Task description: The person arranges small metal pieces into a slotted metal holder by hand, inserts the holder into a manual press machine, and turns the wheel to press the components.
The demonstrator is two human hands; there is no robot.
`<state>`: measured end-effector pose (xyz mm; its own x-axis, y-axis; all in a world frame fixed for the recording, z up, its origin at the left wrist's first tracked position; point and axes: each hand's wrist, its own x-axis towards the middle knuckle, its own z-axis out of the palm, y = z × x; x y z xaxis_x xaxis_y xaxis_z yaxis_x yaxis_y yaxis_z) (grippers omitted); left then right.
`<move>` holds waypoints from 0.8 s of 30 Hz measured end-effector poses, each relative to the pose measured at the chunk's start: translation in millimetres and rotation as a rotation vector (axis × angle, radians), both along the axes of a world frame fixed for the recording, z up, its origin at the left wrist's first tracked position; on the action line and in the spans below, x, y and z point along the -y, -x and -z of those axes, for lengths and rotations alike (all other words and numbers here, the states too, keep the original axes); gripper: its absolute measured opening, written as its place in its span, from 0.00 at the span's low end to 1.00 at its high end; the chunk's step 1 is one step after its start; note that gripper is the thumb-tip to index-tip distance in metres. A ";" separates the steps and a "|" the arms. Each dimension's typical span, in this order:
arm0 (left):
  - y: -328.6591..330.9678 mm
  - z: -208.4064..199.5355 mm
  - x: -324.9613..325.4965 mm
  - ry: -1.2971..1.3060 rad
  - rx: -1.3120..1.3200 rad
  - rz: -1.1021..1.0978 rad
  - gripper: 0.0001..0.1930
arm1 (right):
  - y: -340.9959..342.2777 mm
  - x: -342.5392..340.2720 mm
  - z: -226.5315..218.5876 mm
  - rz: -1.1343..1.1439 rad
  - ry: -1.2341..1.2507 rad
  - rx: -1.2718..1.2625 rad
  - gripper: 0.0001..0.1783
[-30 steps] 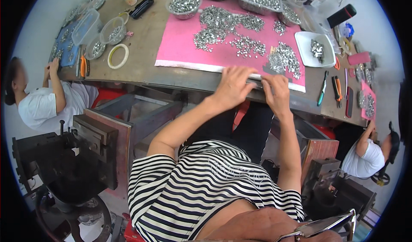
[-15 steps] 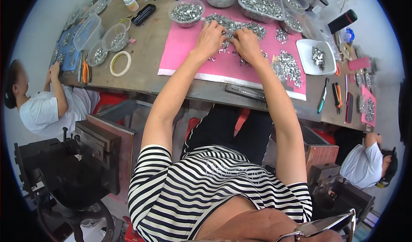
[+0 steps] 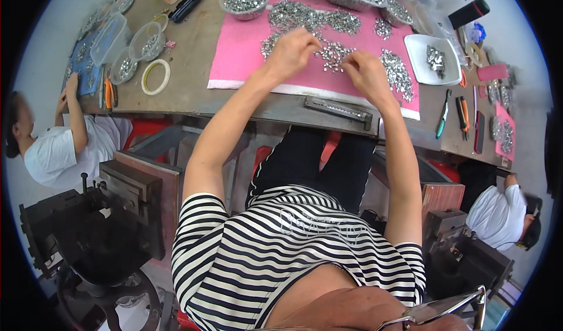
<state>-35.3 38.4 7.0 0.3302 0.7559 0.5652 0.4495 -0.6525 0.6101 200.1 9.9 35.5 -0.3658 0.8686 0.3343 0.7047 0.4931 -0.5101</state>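
Both my hands hover over a pink cloth (image 3: pixel 234 55) strewn with small shiny silver metal pieces. My left hand (image 3: pixel 295 54) is at the left of a loose spread of metal pieces (image 3: pixel 334 56), fingers bent and pressed together; whatever they hold is too small to make out. At the right of that spread is my right hand (image 3: pixel 368 76), its fingertips pinched together and their contents not visible. A larger heap of silver pieces (image 3: pixel 293 15) lies beyond my left hand. Another pile (image 3: pixel 396 76) is to the right of my right hand.
Clear tubs of metal pieces (image 3: pixel 245 0) stand at the back. A white tray (image 3: pixel 415 61) sits right, by a toothbrush (image 3: pixel 444 115) and orange-handled pliers (image 3: pixel 465 117). A tape roll (image 3: pixel 156 77) lies left. A metal bar (image 3: pixel 337 108) rests along the front edge. People sit at both sides.
My hands have moved apart and nearer to me, the right one also rightward. The middle pieces now show as a loose spread between them. The view has shifted slightly.
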 end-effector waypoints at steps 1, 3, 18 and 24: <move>-5.3 1.2 10.6 -0.021 -0.008 0.042 0.04 | -6.8 6.8 5.0 -0.018 -0.075 0.083 0.05; -14.7 9.1 22.2 0.016 -0.023 0.079 0.04 | -8.5 19.0 12.1 -0.036 -0.161 0.120 0.05; 6.5 5.1 63.9 0.194 0.181 -0.082 0.07 | -12.0 37.3 20.3 -0.039 -0.107 -0.005 0.04; 15.2 10.3 68.5 0.134 0.009 -0.270 0.05 | -12.6 38.8 27.8 -0.018 -0.142 0.067 0.05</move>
